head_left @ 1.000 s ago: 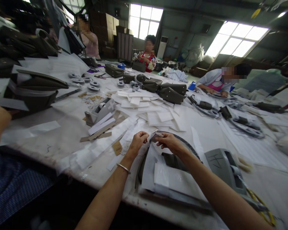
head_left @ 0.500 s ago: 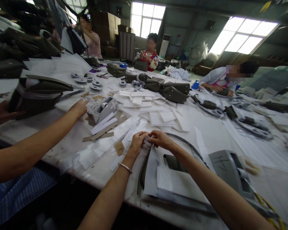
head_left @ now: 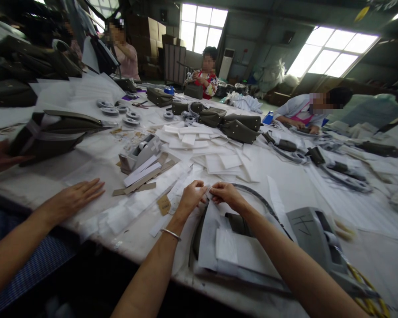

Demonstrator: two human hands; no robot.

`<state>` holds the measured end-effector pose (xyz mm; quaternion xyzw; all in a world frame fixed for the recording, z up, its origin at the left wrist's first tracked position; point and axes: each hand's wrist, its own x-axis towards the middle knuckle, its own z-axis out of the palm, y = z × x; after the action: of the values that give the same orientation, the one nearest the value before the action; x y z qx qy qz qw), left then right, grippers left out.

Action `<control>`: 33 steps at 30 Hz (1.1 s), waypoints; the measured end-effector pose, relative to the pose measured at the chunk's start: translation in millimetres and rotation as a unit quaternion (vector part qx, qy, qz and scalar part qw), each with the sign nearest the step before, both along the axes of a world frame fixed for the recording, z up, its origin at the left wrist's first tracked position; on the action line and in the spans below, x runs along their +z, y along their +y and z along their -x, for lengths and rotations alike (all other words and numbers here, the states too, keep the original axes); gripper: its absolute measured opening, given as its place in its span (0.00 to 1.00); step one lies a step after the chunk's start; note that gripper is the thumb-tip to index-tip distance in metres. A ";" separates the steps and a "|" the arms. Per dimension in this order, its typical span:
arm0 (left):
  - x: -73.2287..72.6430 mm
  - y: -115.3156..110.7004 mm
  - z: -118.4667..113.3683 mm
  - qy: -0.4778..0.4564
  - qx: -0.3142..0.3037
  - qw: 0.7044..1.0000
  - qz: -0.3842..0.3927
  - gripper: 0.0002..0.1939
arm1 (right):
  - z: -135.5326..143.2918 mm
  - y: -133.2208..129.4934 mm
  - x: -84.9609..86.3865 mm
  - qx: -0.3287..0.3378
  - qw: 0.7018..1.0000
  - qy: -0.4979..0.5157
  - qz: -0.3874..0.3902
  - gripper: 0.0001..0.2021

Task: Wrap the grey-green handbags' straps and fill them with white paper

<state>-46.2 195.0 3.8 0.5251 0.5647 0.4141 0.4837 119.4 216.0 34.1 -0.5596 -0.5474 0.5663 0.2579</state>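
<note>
Drawn back from beside the small tape dispenser [head_left: 129, 164] since half a second earlier, a co-worker's hand [head_left: 74, 198] is now laid flat on the white-covered table [head_left: 368, 247], fingers slightly spread; the wearer's fingertips, then overlapped, are now parted by a narrow gap. Nearest the camera, a dark olive bag [head_left: 197, 243] is set near the table edge, just below the hands and partly hidden by the right forearm. Across it are laid a thin white sheet [head_left: 207, 247] and a white, plastic-wrapped slab [head_left: 227, 247]; behind, a dark strap [head_left: 257, 198] is curved in a wide arc. Just above the bag's upper corner, a small translucent piece [head_left: 208, 190] is held between the two hands. By the left hand [head_left: 193, 196], fingers curled, it is pinched from one side; by the right hand [head_left: 229, 196], thumb and fingers closed together, from the other. What the piece is cannot be told. A smooth metal bangle [head_left: 171, 234] is worn on the left wrist. To the right, a grey plastic dispenser [head_left: 305, 225] is marked with black strokes; to the left, a tan card tag [head_left: 164, 204] is seen near flat, stiff strips [head_left: 142, 176]. Beyond, flat white rectangles [head_left: 219, 163] are heaped loosely, backed by studded olive bags [head_left: 240, 128]. Farther off, workers are seen around the table beneath bright paned windows [head_left: 204, 27].
</note>
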 end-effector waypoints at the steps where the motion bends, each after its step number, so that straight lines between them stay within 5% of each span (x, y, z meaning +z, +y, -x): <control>1: -1.6 0.8 0.3 0.004 -0.011 1.000 0.014 0.18 | -0.1 -1.1 0.8 -0.002 1.000 0.007 0.001 0.10; 5: -2.1 3.0 1.5 0.027 -0.018 0.999 0.020 0.12 | 0.8 -2.4 5.7 0.004 1.000 0.011 -0.014 0.09; 13: 8.6 3.8 6.6 0.051 0.085 0.992 -0.080 0.07 | 9.0 1.5 -1.2 -0.003 0.994 -0.074 -0.076 0.11; 17: 9.6 2.5 7.2 0.015 0.084 0.992 -0.096 0.10 | 12.1 2.3 -1.6 0.017 0.987 -0.116 -0.110 0.14; 22: 6.5 4.6 10.9 -0.091 0.118 0.985 -0.087 0.08 | 9.1 3.3 -2.8 0.046 0.958 -0.198 -0.201 0.07; 27: 8.2 3.5 8.5 -0.229 0.050 0.971 -0.052 0.14 | 6.1 3.3 -6.7 0.072 0.930 -0.248 -0.261 0.08; 33: 11.0 -5.0 6.6 -0.267 -0.091 0.958 0.042 0.19 | -20.7 6.0 10.2 0.059 0.929 -0.265 -0.252 0.11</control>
<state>-52.8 190.0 14.9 0.4236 0.3817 0.4697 0.6740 140.1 221.9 44.3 -0.5726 -0.7527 0.2547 0.2020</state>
